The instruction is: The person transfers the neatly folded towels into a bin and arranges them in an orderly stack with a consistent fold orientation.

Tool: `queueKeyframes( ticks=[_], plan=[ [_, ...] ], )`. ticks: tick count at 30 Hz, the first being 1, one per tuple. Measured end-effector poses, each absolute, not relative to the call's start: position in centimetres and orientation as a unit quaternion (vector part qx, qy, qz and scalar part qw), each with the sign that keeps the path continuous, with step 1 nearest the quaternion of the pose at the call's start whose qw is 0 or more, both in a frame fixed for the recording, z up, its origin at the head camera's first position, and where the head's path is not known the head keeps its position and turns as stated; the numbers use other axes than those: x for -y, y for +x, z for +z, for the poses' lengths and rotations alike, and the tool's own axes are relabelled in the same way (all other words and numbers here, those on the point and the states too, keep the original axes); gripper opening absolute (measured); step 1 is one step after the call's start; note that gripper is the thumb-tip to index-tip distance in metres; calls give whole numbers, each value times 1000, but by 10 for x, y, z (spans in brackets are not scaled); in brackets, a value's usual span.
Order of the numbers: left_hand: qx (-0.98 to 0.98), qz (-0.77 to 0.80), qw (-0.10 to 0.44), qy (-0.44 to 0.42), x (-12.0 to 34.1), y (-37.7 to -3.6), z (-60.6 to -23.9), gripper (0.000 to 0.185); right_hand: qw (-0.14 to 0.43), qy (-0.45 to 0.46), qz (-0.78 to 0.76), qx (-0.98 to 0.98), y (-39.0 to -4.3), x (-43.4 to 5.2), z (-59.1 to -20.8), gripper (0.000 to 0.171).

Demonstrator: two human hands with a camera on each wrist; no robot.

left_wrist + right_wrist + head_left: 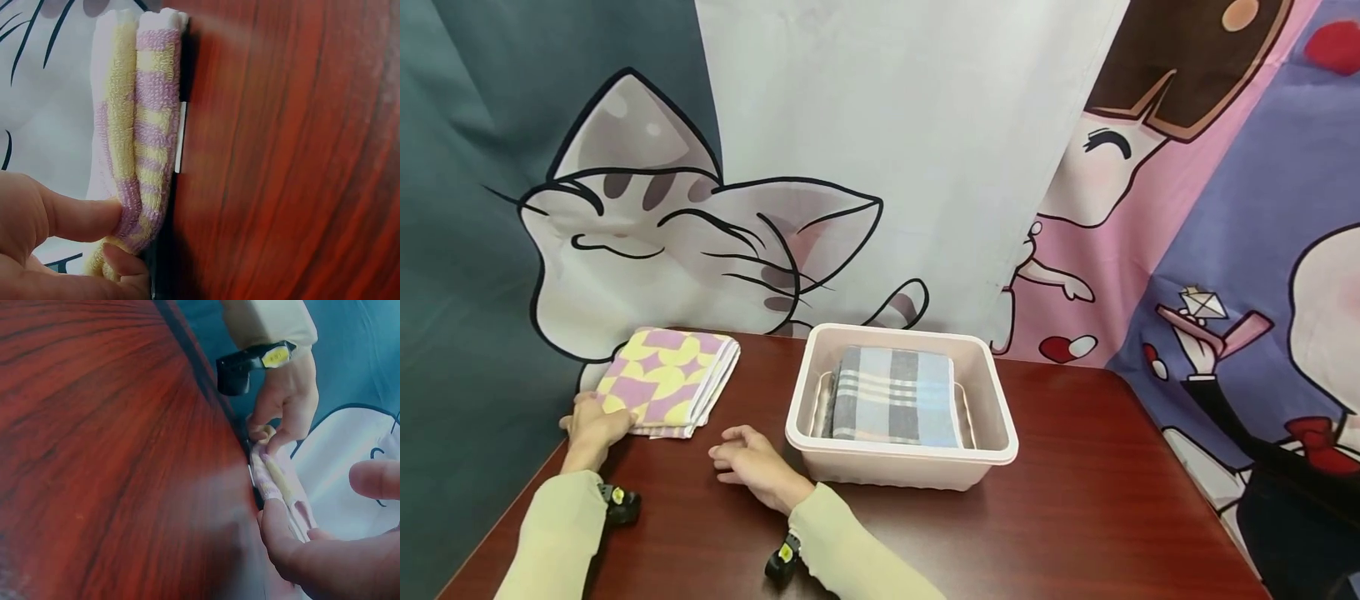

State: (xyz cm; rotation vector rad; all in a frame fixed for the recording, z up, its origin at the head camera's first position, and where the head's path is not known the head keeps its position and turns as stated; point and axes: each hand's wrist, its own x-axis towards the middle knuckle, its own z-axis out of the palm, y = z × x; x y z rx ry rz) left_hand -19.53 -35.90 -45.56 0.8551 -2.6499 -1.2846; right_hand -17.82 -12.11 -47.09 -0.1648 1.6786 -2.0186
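A folded towel with a purple and yellow pattern and white edges lies at the table's back left. My left hand pinches its near left corner. In the left wrist view, the thumb presses on top of the folded layers, and a finger is tucked at the fold underneath. My right hand hovers between the towel and the plastic basket, holding nothing, its fingers loosely bent. In the right wrist view, the fingers of that hand overlap the towel's near side; whether they touch it I cannot tell.
A pale pink plastic basket stands at the middle of the dark red wooden table. Inside lies a folded plaid cloth in grey and blue. Behind the table hangs a cartoon-printed curtain.
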Motion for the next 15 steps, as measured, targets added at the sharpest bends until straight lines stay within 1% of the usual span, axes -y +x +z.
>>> queueKeyframes(
  ticks=[6,9,15],
  plan=[
    [881,-405,15,242,346,-185,-456,73,209,-6,-760,-616,-187,121,-475,31],
    [889,-399,-8,225,337,-174,-455,74,187,22,-769,-610,-191,121,-478,33],
    [896,-395,-55,196,322,-149,-451,80,179,66,-801,-567,-196,119,-480,33]
  ],
)
